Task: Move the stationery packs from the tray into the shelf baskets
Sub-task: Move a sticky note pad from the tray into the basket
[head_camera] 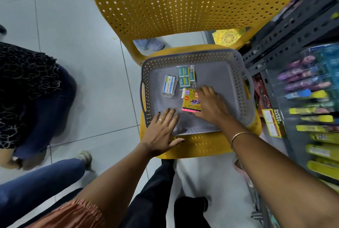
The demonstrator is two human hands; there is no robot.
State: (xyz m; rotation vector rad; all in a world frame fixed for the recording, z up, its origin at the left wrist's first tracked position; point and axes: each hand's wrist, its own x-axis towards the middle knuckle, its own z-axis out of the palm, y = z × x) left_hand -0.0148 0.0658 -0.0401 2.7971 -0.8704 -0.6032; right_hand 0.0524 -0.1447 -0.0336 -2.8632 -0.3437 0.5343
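A grey perforated tray (227, 73) rests on the seat of a yellow chair. Three stationery packs lie in it: a white and blue pack (168, 86) at the left, a clear bag of teal boxes (186, 76) at the middle back, and a yellow and pink pack (190, 102) nearer me. My right hand (211, 105) lies over the right side of the yellow and pink pack, thumb at its near edge, fingers curled on it. My left hand (162, 131) rests flat, fingers spread, on the tray's near left rim.
The yellow chair's perforated backrest (183, 1) rises behind the tray. A dark metal shelf (293, 31) with blurred packaged goods (315, 103) runs along the right. A person in dark clothes and jeans (36, 95) stands at the left on the white tiled floor.
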